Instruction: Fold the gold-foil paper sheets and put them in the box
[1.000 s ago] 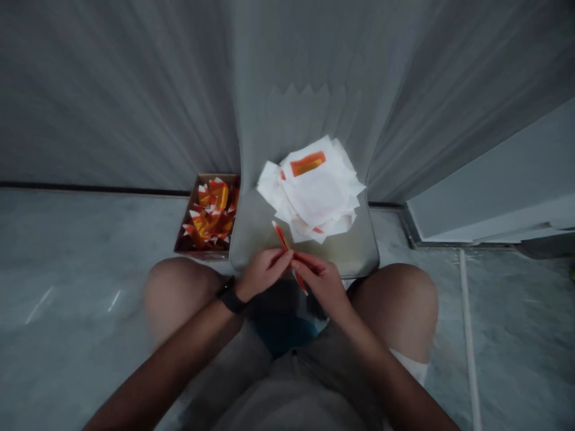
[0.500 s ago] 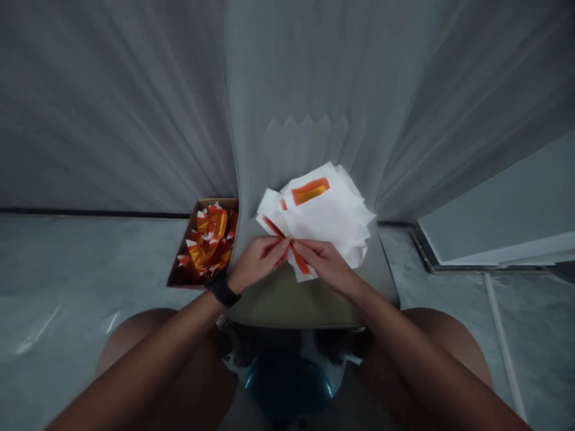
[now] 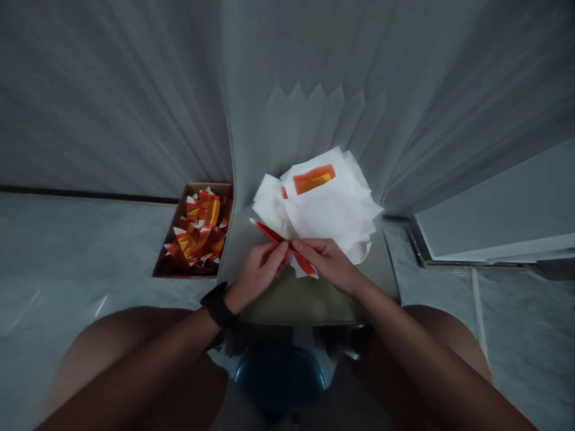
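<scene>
A thin red-orange paper strip (image 3: 267, 231) is pinched by the closed fingers (image 3: 281, 250) of the left hand (image 3: 258, 278) and right hand (image 3: 326, 263), which hide its middle. Its long axis slants from upper left to lower right along a crumpled white paper stack (image 3: 327, 203), little changed from the earlier view.

This looks like a room in a home, with the person seated low. Long grey pleated curtains (image 3: 112, 102) hang down to a polished grey marble floor (image 3: 81, 245), and a thin white strip (image 3: 477, 305) runs across the stone. Household seating serves as the work surface: a low olive-beige seat (image 3: 305, 305) carries a loose pile of white paper sheets (image 3: 332, 209), with a shallow brown cardboard box (image 3: 168, 263) just beside its left edge.
</scene>
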`<state>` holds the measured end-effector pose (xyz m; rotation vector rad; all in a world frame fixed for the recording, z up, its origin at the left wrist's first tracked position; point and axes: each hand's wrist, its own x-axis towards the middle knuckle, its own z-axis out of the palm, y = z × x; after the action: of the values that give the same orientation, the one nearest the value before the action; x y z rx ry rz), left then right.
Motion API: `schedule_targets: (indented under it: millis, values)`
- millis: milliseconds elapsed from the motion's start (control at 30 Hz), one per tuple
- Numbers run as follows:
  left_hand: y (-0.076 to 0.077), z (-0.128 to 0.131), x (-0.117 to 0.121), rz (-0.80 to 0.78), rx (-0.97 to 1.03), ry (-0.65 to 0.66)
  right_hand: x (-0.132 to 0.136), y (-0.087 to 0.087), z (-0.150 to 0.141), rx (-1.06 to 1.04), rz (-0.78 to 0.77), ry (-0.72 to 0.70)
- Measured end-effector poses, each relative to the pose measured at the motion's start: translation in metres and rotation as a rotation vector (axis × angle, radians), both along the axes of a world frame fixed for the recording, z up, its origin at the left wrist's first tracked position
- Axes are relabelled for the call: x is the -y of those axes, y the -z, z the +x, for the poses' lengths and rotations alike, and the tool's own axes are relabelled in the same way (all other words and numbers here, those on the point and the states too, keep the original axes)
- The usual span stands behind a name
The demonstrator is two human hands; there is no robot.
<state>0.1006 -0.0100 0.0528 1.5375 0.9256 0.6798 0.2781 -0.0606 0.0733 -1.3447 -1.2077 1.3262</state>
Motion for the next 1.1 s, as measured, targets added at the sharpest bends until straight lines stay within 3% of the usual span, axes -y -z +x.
schedule_targets:
  millis: [233, 400, 500, 633, 733, 900, 1100]
  values:
    - [0.003, -0.006, 0.006, -0.014, 0.000, -0.065, 0.007, -0.002, -0.009, 0.332, 0.207, 0.011]
    - [-0.003, -0.003, 0.008, 0.048, -0.078, -0.206, 0.014, 0.016, -0.023, 0.826, 0.409, 0.016]
    - [-0.003, 0.000, 0.012, 0.071, -0.145, -0.242, 0.017, 0.027, -0.031, 1.019, 0.501, 0.069]
    - [-0.001, 0.004, 0.017, 0.122, -0.192, -0.223, 0.019, 0.028, -0.030, 1.092, 0.494, 0.147]
    - [0.001, 0.006, 0.016, 0.043, -0.125, -0.247, 0.020, 0.022, -0.024, 1.111, 0.444, 0.190]
    - [0.005, 0.008, 0.014, -0.113, -0.010, -0.271, 0.019, 0.023, -0.022, 1.165, 0.380, 0.206]
    - [0.000, 0.003, 0.012, -0.075, -0.004, -0.236, 0.017, 0.024, -0.023, 1.169, 0.414, 0.174]
